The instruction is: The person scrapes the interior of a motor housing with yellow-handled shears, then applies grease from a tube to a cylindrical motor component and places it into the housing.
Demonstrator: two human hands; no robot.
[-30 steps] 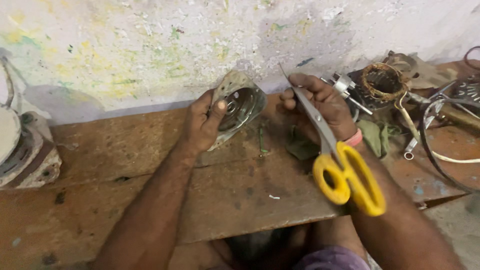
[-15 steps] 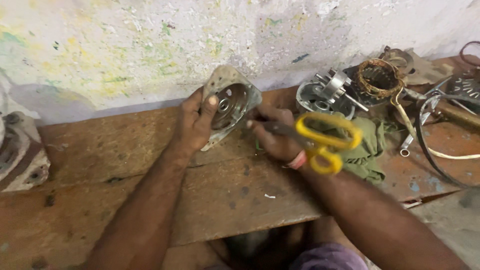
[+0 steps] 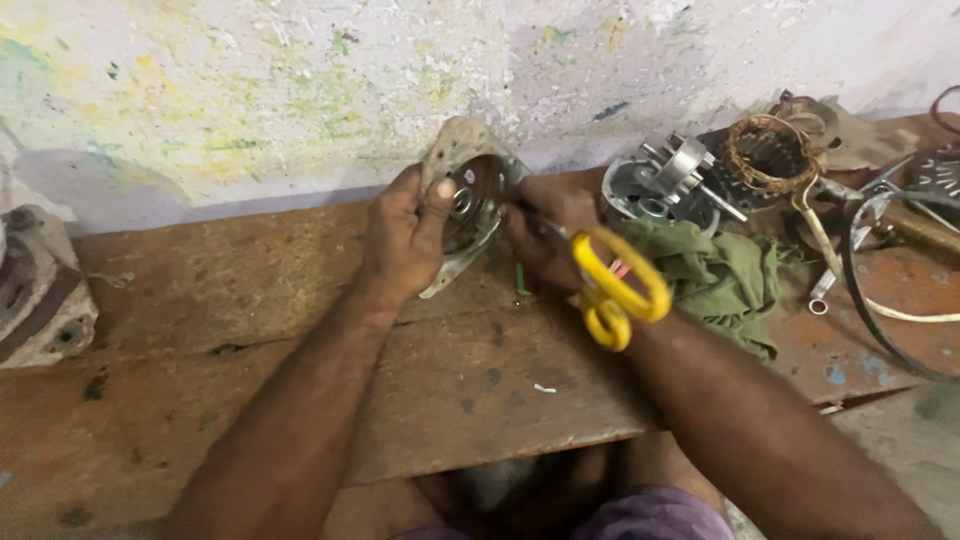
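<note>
The wooden bench (image 3: 300, 400) is the big flat thing under both arms. Near its front edge, the yellow-handled scissors (image 3: 615, 290) stick out of the right hand (image 3: 550, 235), which is closed tight around them. The blades point at the round metal cover (image 3: 470, 200). That cover is held up above the bench, tilted. The left hand (image 3: 405, 240) is curled around its edge with the thumb on its face. On the bench to the right lies a green rag (image 3: 725, 275). Farther back sit a metal motor part (image 3: 660, 185) and a copper wire coil (image 3: 770, 155).
</note>
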